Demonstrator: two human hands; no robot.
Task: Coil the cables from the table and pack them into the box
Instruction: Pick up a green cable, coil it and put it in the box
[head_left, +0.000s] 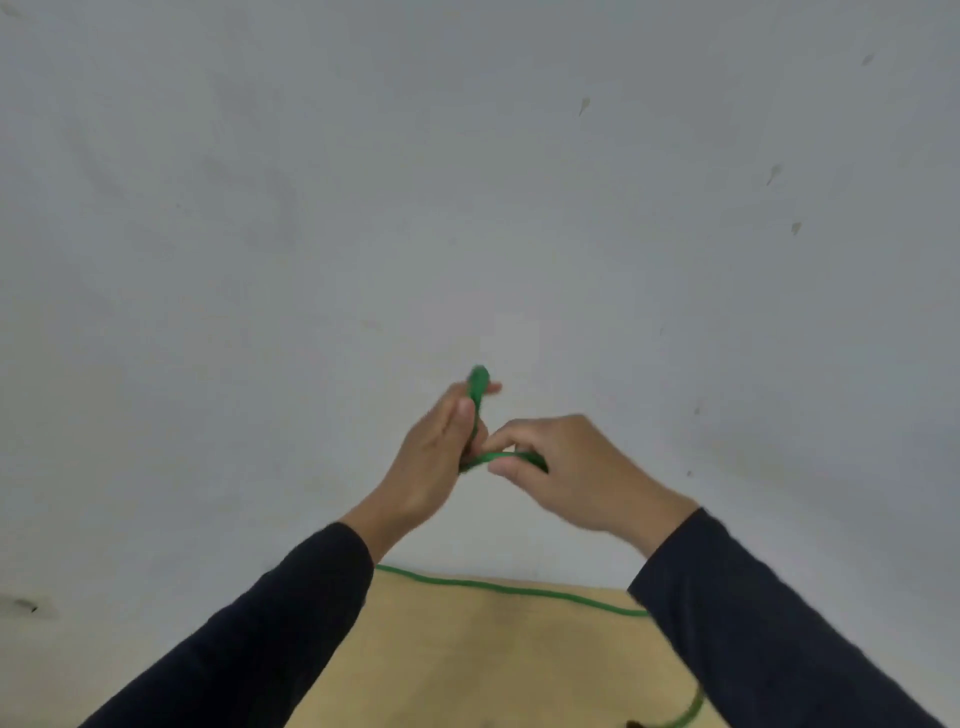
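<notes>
**Green cable in both hands, raised before pale wall**

Nearest: black long sleeves (260, 623), entering from both lower corners. Between them, tan wooden table (467, 665), a length of thin green cable (511, 588) lying across its far edge and curling down at right. Above the table: left hand (434, 457) closed around bunched cable, one loop end poking above fingertips. Right hand (566, 467) pinching a strand just beside the left. Motion-blurred. Grey-white wall (467, 182) behind.
</notes>
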